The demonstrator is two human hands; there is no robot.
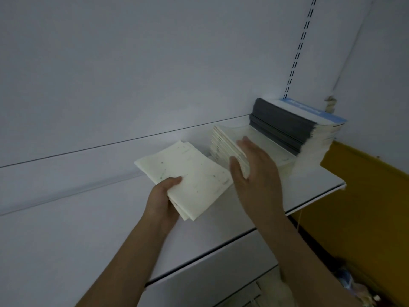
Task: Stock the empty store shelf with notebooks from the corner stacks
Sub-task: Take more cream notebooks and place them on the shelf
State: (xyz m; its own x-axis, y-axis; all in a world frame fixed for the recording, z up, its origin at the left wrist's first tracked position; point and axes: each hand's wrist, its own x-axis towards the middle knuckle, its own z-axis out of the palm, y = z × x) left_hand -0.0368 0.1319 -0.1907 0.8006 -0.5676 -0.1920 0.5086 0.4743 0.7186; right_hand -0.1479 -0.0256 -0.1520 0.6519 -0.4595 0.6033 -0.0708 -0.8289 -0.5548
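Left grip (162,196) clamps some cream notebooks (188,176); right grip (254,173), fingers apart, touches one of two stacks (230,147).

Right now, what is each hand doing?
Left hand: holds a small bundle of cream notebooks.
Right hand: open, fingers straight against the cream stack on the shelf.

Both bare forearms rise from the bottom of the frame toward its centre. The left hand (162,199) sits just left of centre, fingers curled underneath and thumb pressed on top in a grip. The right hand (254,173), right of centre, is turned edge-on, fingers straight and thumb spread apart.
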